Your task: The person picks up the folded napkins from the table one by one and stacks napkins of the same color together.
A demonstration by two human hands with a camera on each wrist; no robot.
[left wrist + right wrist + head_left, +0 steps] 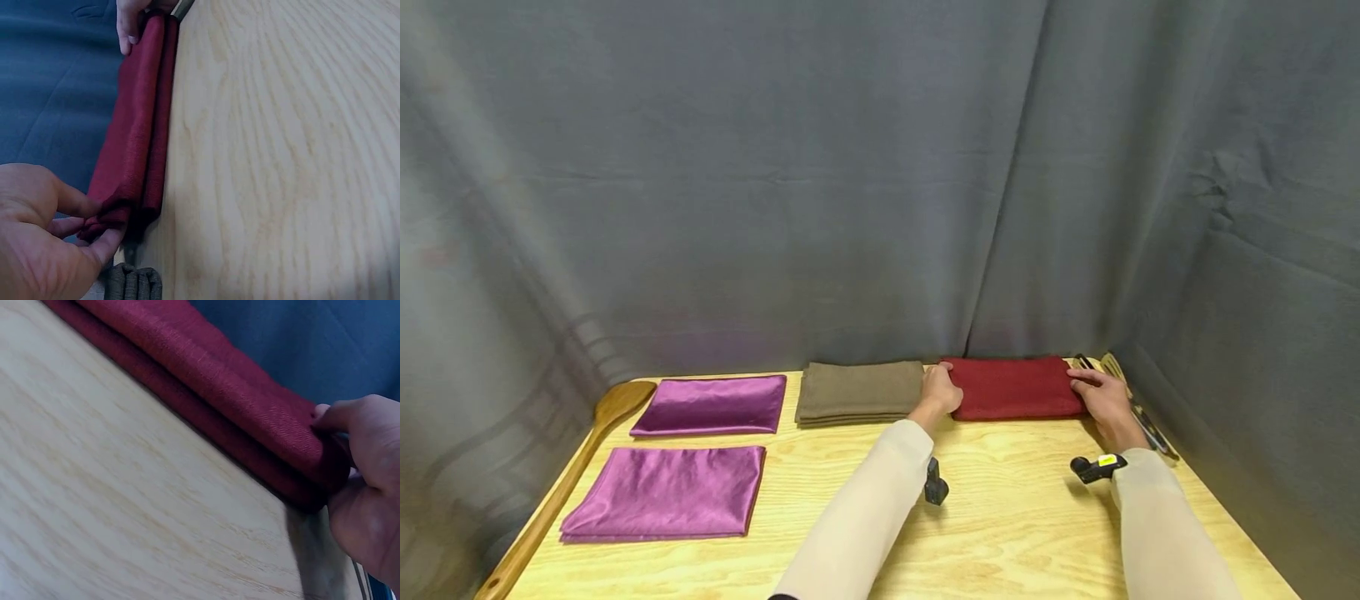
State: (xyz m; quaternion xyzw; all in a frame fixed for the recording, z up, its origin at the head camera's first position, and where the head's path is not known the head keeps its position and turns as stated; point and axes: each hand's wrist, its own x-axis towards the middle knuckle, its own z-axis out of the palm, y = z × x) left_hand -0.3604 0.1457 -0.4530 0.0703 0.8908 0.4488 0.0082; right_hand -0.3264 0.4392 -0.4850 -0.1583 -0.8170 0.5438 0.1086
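A folded dark red cloth (pixel 1011 388) lies along the back edge of the wooden table, in thick layers that show in both wrist views. My left hand (pixel 942 390) pinches its left end; in the left wrist view the thumb and fingers close on the upper folded layers. At the opposite end my right hand (pixel 1105 406) grips the corner, with thumb and fingers around the layers in the right wrist view. Just left of my left hand sits a folded brown-grey cloth (pixel 861 392), its ribbed edge (pixel 132 284) low in the left wrist view.
Two folded purple satin cloths (pixel 718 406) (pixel 670 492) lie at the left. A long wooden spoon (pixel 576 471) runs along the left edge. Thin utensils (pixel 1153 429) lie beyond my right hand. Grey curtains (pixel 850 183) enclose the table (pixel 1000 533) at the back and sides.
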